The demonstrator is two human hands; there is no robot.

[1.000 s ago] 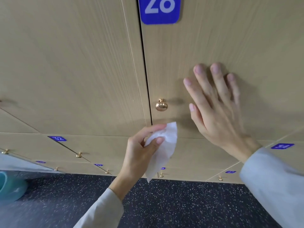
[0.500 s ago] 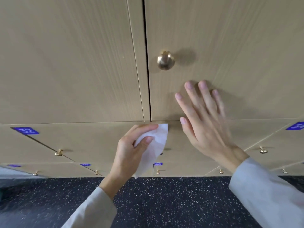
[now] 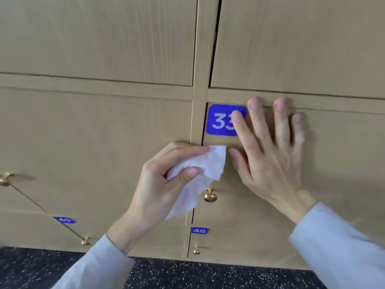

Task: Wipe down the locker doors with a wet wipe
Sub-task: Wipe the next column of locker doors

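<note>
Over the preceding second the view dropped one row of lockers: the blue rounded number plate reading 28 and its door left the top of the frame, and the blue rounded number plate marked 33 (image 3: 224, 119) came into centre view. Both hands came down with it.

The right hand (image 3: 268, 155) lay flat against the pale wood-grain locker door (image 3: 337, 163), fingers straight and spread. Its index fingertip overlapped the right edge of the number plate, and the two longest fingers reached the top edge of the door. It gripped nothing; it appeared to brace against the panel.

The left hand (image 3: 160, 184) pinched the crumpled white wet wipe (image 3: 200, 180) between thumb and curled fingers. The wipe's upper corner sat just below the number plate, beside the vertical gap at the door's left edge. Its loose tail hung down, passing just left of the small round brass knob (image 3: 210, 196). Whether the wipe touched the wood could not be told.

Judgement: the door above appeared finished, and the work had moved on to this one. The wipe sat near the door's upper left corner, so the next pass would likely begin there. The knob and the plate's edges would interrupt the stroke.

Lower doors, with their blue plates, stood above the dark speckled floor (image 3: 208, 276).
</note>
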